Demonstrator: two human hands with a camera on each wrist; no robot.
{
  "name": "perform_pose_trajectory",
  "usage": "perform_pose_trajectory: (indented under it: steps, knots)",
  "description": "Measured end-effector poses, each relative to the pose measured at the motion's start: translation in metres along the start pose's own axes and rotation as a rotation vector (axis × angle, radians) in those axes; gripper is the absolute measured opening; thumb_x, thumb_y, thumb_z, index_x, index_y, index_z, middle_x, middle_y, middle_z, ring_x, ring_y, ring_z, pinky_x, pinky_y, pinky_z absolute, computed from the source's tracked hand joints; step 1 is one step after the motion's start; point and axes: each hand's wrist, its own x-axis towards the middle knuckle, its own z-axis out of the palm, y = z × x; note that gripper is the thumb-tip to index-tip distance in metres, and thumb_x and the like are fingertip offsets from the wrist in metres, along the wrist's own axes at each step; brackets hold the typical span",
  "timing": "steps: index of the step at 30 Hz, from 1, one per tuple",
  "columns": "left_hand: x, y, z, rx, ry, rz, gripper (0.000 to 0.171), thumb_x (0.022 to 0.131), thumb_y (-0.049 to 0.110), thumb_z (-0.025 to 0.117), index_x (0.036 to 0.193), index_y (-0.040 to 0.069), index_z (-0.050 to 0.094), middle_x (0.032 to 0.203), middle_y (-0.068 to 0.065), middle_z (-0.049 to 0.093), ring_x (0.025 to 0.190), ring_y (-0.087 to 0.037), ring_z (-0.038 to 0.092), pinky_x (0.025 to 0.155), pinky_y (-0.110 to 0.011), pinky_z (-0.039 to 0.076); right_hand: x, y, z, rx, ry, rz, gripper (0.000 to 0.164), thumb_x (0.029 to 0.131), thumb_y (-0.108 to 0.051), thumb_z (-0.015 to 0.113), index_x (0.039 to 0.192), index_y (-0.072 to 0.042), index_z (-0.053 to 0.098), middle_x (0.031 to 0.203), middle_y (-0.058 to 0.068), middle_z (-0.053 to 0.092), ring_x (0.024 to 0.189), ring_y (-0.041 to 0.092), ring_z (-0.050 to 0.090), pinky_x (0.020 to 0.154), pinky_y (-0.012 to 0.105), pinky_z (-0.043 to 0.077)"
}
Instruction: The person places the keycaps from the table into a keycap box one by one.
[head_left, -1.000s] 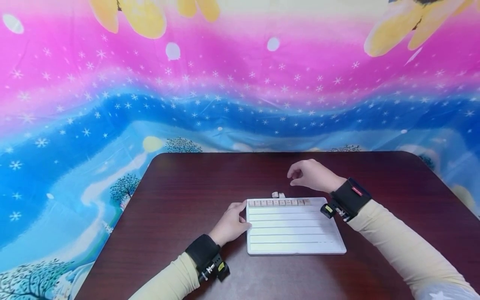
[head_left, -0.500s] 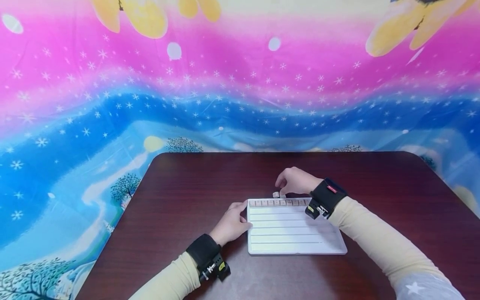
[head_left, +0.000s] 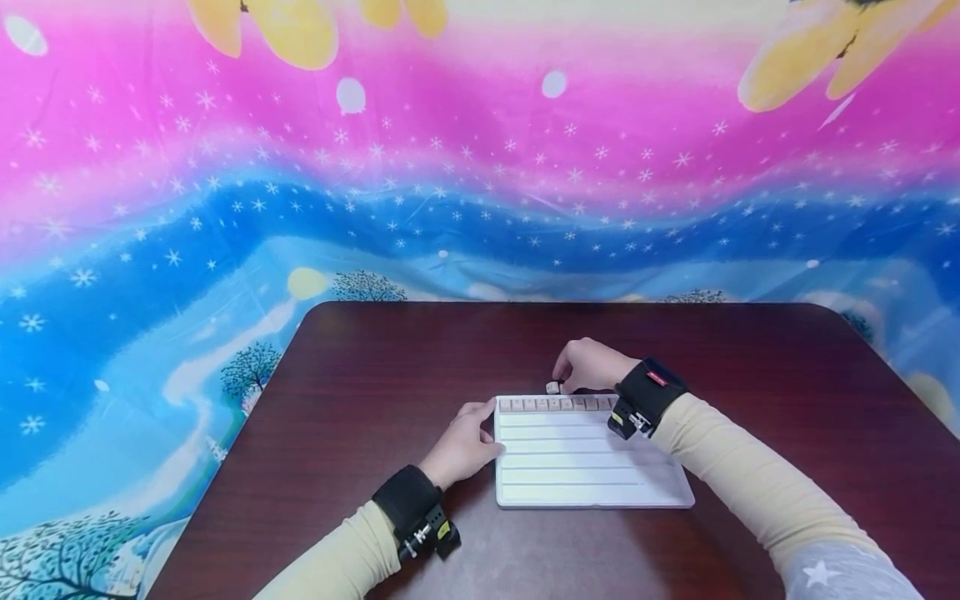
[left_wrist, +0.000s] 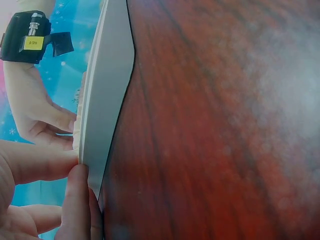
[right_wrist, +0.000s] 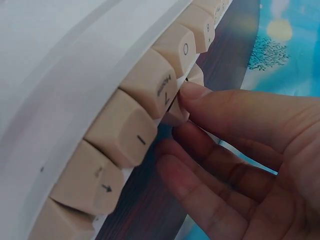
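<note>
A white keycap tray (head_left: 592, 460) with parallel ridges lies on the table in the head view. Beige keycaps (right_wrist: 138, 126) stand in a row along its far ridge; some printed signs show in the right wrist view. My left hand (head_left: 461, 448) grips the tray's left edge, thumb on the rim. Beyond the far edge, my right hand (head_left: 596, 367) reaches down with bent fingers. In the right wrist view its thumb and finger pinch a loose keycap (right_wrist: 176, 114) just behind the row, partly hidden by the thumb. Another loose keycap (head_left: 553, 387) sits beside these fingertips.
The dark red-brown table (head_left: 390, 367) extends around the tray. Behind it hangs a colourful cloth (head_left: 480, 167) with snowflakes. Each wrist wears a black strap with a small camera; the right wrist camera (head_left: 622, 419) hangs over the tray's far right part.
My right hand has moved left and down to the two loose keycaps behind the tray and now takes one between thumb and finger. My left hand stays on the tray's edge.
</note>
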Motion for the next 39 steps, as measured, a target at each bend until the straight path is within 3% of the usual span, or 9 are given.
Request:
perform_pose_trajectory:
  steps: [10,25,33,39]
  knots:
    - [-0.001,0.001,-0.001,-0.008,0.0,0.007,0.073,0.088,-0.002,0.075,0.152,-0.01,0.04,0.145,-0.026,0.045,0.081,-0.015,0.056,0.064,-0.024,0.047,0.0,0.0,0.002,-0.018,0.0,-0.027,0.021,0.085,0.002,0.077,0.105,-0.001,0.079,0.101,0.007,0.074,0.088,0.019,0.068,0.076,0.034,0.056]
    - [0.0,-0.001,0.0,0.0,0.006,0.002,0.074,0.088,-0.001,0.075,0.153,-0.008,0.04,0.146,-0.024,0.045,0.082,-0.015,0.055,0.064,-0.024,0.046,-0.005,0.004,0.007,-0.003,0.064,-0.082,0.018,0.082,0.007,0.075,0.097,-0.002,0.08,0.091,0.004,0.073,0.077,0.014,0.064,0.069,0.032,0.054]
    - [-0.001,0.0,0.001,0.011,0.007,-0.009,0.074,0.088,-0.001,0.075,0.153,-0.008,0.04,0.147,-0.024,0.045,0.082,-0.015,0.055,0.065,-0.024,0.047,-0.007,0.004,0.006,-0.01,0.087,-0.068,0.013,0.086,0.002,0.076,0.096,-0.005,0.08,0.095,0.004,0.073,0.078,0.014,0.062,0.07,0.033,0.053]
    - [-0.001,0.0,0.001,0.01,0.008,-0.012,0.074,0.088,-0.002,0.075,0.153,-0.007,0.04,0.147,-0.024,0.045,0.082,-0.015,0.055,0.065,-0.024,0.047,-0.01,0.006,0.007,0.01,0.103,-0.085,0.012,0.089,0.002,0.072,0.096,-0.006,0.077,0.087,0.001,0.069,0.075,0.015,0.057,0.071,0.033,0.049]
